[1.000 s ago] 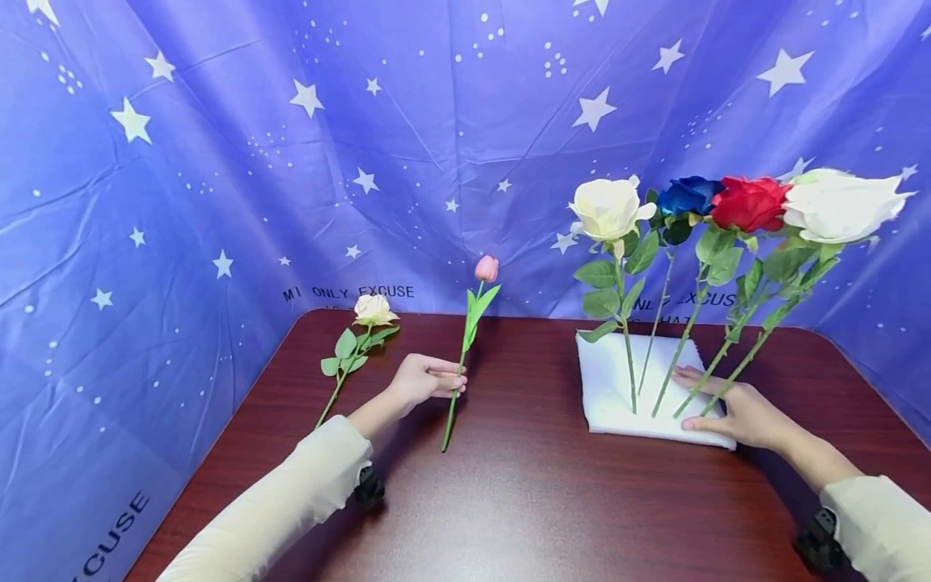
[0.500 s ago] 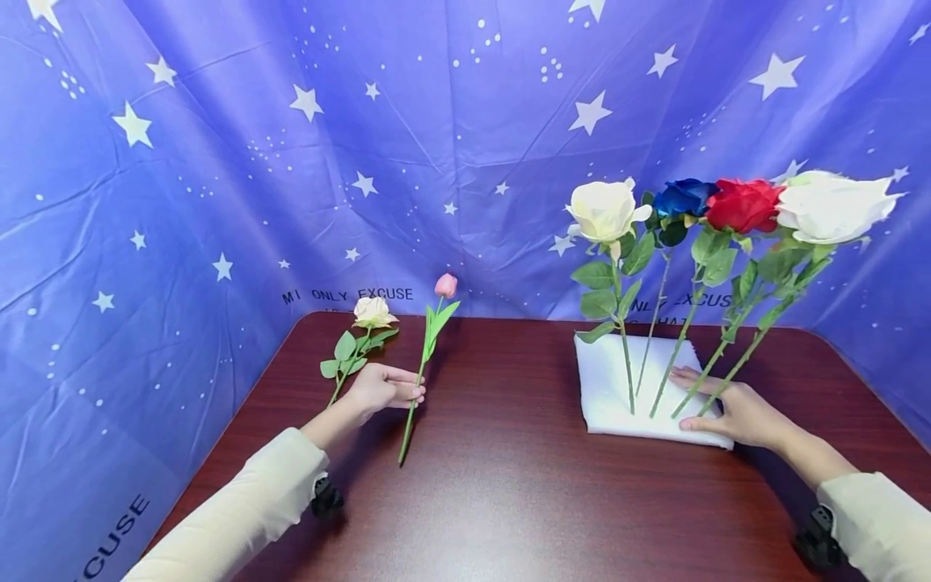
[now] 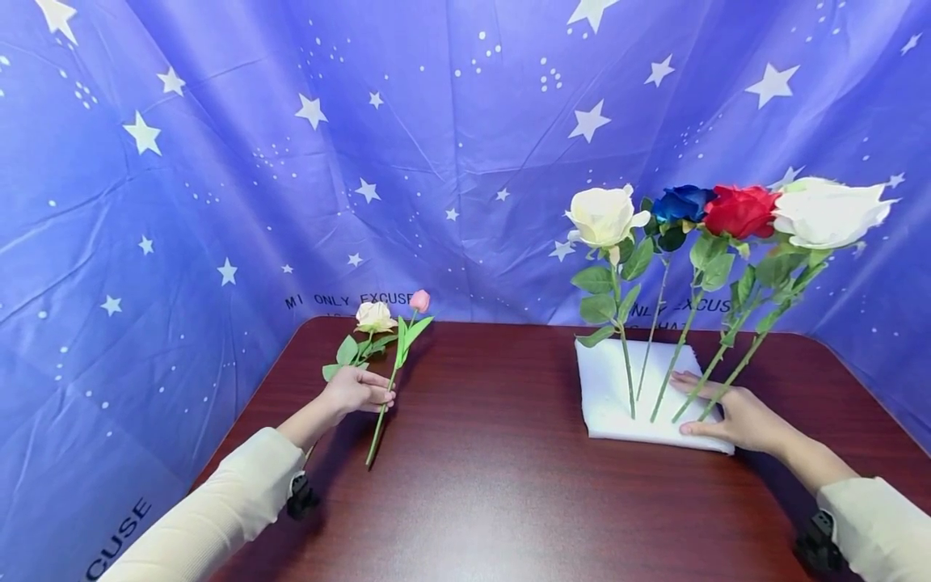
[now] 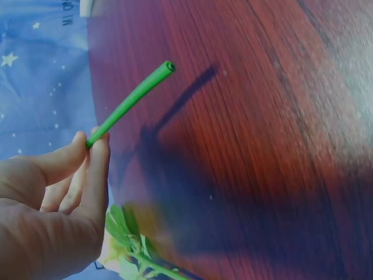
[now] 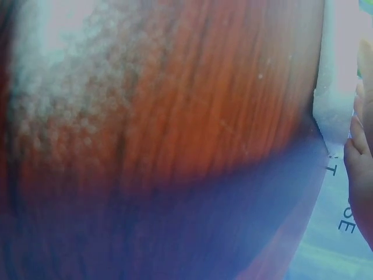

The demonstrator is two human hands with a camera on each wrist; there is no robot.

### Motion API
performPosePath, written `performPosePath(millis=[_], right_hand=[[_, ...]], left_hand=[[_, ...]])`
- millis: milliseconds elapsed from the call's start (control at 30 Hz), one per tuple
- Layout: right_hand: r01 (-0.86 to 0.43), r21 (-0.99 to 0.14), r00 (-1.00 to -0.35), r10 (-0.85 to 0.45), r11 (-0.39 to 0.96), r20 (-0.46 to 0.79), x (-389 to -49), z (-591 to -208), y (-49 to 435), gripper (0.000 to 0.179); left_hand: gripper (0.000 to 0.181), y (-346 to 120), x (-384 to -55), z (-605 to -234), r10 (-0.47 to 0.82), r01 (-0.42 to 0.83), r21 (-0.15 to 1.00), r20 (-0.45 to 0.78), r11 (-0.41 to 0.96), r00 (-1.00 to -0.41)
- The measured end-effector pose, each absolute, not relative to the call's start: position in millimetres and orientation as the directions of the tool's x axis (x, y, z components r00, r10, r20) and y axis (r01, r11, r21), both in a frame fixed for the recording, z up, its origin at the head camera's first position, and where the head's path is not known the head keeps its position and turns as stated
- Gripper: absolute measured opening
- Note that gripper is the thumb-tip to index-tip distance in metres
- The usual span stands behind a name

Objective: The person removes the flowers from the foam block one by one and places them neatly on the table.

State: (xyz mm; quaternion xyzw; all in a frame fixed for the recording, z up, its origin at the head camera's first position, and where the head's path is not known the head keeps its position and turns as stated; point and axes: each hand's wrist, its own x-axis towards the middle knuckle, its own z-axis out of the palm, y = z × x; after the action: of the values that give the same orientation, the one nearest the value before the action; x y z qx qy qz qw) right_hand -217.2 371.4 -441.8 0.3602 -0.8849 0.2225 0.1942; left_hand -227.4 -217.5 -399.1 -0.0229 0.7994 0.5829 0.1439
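My left hand (image 3: 352, 392) pinches the green stem of a pink tulip (image 3: 414, 334) between thumb and fingers, bloom tilted up and away. In the left wrist view, the cut end of the tulip's stem (image 4: 131, 104) juts past the fingertips over the table. Beneath and beyond that hand lies a pale cream rose (image 3: 374, 316) with green leaves, its stem partly hidden by the arm. On the right, my right hand (image 3: 745, 414) rests with extended fingers on a white foam block (image 3: 600, 388). The block's edge and part of that hand show in the right wrist view.
Several roses stand in the foam: a cream one (image 3: 604, 217), a blue one (image 3: 682, 204), a red one (image 3: 740, 212) and a large white one (image 3: 832, 212). Starry blue cloth (image 3: 465, 121) hangs behind the dark wooden table (image 3: 494, 485).
My left hand has carried the tulip leftward, from mid-table to beside the lying cream rose, the bloom sinking lower in view. My right hand stays on the foam.
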Motion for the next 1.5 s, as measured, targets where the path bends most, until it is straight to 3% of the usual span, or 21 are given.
performPosePath(millis=[467,1167,1500], right_hand=[[-0.739,-0.239,-0.645,-0.56,0.63,0.521,-219,-441,371,0.075],[-0.699,-0.256,-0.687,-0.527,0.668,0.5,-216,-443,373,0.074],[-0.695,-0.256,-0.691,-0.525,0.672,0.497,-216,-443,373,0.074]], left_hand=[[0.031,-232,-228,-411,0.029,-0.269,0.888,-0.301,0.373,-0.953],[0.024,-236,-231,-409,-0.105,-0.257,0.825,-0.237,0.503,-0.966],[0.03,-229,-239,-399,-0.148,-0.171,0.635,-0.09,0.754,-0.985]])
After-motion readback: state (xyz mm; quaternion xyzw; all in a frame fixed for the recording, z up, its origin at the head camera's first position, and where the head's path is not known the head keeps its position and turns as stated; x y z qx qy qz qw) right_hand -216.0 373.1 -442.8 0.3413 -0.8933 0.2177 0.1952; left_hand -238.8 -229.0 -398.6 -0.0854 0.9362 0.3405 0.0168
